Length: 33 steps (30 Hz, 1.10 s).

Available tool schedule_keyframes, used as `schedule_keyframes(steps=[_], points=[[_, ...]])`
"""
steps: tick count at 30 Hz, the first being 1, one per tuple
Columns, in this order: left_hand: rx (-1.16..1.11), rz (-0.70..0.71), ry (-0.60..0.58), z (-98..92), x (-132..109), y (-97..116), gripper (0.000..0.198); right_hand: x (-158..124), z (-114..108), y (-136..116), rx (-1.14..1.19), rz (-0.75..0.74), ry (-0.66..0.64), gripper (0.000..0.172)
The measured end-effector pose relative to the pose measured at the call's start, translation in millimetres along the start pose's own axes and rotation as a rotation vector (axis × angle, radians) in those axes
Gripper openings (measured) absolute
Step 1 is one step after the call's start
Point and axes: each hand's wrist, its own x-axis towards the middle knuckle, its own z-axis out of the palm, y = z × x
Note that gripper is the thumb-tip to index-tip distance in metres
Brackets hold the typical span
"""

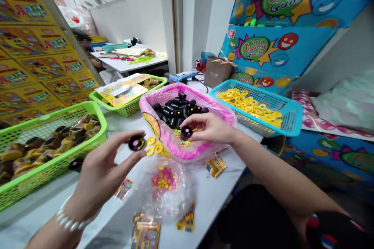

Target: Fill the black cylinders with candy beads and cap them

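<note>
Between thumb and fingers, my left hand (101, 169) pinches a small black plastic cup (136, 143) with pink and yellow bits inside. My right hand (212, 127) grips another black plastic cup (186, 131), a pink dot showing in it, over the near part of a pink basket (191, 153) lined with clear plastic. Several black cups (175, 111) are heaped in that basket beside small multicoloured candies (181, 140). Below the hands, a clear plastic bag (172, 194) holds pink and yellow pieces (164, 179). Yellow rings (154, 147) lie by my left fingertips.
A green basket (99, 120) of wrapped brown-and-yellow pieces stands at left, another green basket (133, 107) behind it. On the right is a blue basket (293, 116) of yellow rings. Printed packets (215, 166) lie on the white table (108, 223). Stacked boxes flank both sides; a person sits far back.
</note>
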Motion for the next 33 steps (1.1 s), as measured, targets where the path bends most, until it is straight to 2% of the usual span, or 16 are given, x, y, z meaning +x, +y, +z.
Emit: schedule_keyframes(steps=[2,5,7,9,11,13,15,19,21,24,26,28,30,33], points=[[-0.054,-0.163,0.038,-10.0,-31.3,-5.9,0.038,-8.7,16.3,-9.8,0.066,-0.035,0.024,0.032],[-0.087,-0.286,0.14,-19.9,-69.0,-15.5,0.04,-15.4,32.4,-28.3,-0.081,-0.161,0.062,0.03],[-0.066,-0.328,0.181,-21.6,-81.8,-22.0,0.04,-13.6,29.9,-33.3,-0.208,-0.231,0.082,0.031],[-0.031,-0.328,0.189,-20.6,-85.5,-30.0,0.039,-5.8,16.8,-26.6,-0.376,-0.225,0.07,0.031],[0.017,-0.268,0.193,-19.2,-84.8,-40.2,0.038,7.1,0.2,-9.6,-0.637,-0.135,0.02,0.032],[0.098,-0.177,0.213,-19.0,-84.6,-51.4,0.037,22.3,-10.7,10.7,-0.908,-0.009,-0.109,0.034],[0.199,-0.108,0.233,-20.3,-86.6,-61.3,0.035,35.1,-10.9,26.1,-0.958,0.026,-0.235,0.036],[0.292,-0.08,0.27,-23.8,-92.0,-73.3,0.032,42.1,4.1,32.2,-0.789,-0.013,-0.463,0.037],[0.291,-0.089,0.289,-25.0,-92.8,-76.4,0.031,39.2,4.3,31.0,-0.633,0.061,-0.422,0.033],[0.27,-0.083,0.291,-24.9,-92.7,-76.0,0.03,31.8,-6.7,29.5,-0.426,0.204,-0.255,0.028],[0.268,-0.074,0.281,-23.8,-92.5,-73.3,0.029,24.5,-12.9,23.0,-0.354,0.211,-0.184,0.031],[0.293,-0.073,0.283,-22.7,-91.6,-72.7,0.031,17.3,-11.1,10.4,-0.256,0.146,-0.109,0.034],[0.29,-0.067,0.302,-22.2,-90.0,-75.1,0.036,13.4,0.8,-5.5,-0.179,0.022,-0.023,0.031],[0.263,-0.07,0.298,-21.8,-89.4,-76.6,0.037,12.2,31.2,-29.7,-0.304,-0.165,0.073,0.025]])
